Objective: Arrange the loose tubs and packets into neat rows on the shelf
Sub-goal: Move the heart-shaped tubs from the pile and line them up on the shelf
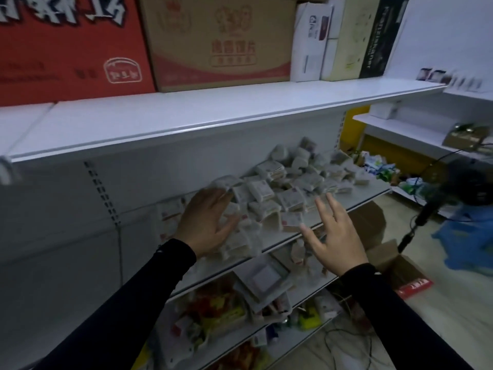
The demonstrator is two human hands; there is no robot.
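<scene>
The white metal shelf (357,206) stands in a dim shop room, with a white perforated back panel (66,209) behind it and a pale tiled floor (453,303) to the right. On the board above rest one red cardboard carton (66,49), one brown cardboard carton (213,41) and two pale boxes. The small whitish tubs and packets (288,182) lie in one loose heap along this shelf; they are too many and too blurred to count. Two hands in black sleeves reach to them. The left hand (205,222) lies with straight fingers on the near packets, its grip open. The right hand (333,236) hovers at the shelf edge with spread fingers, holding nothing. Below are two more shelves with mixed colourful goods.
</scene>
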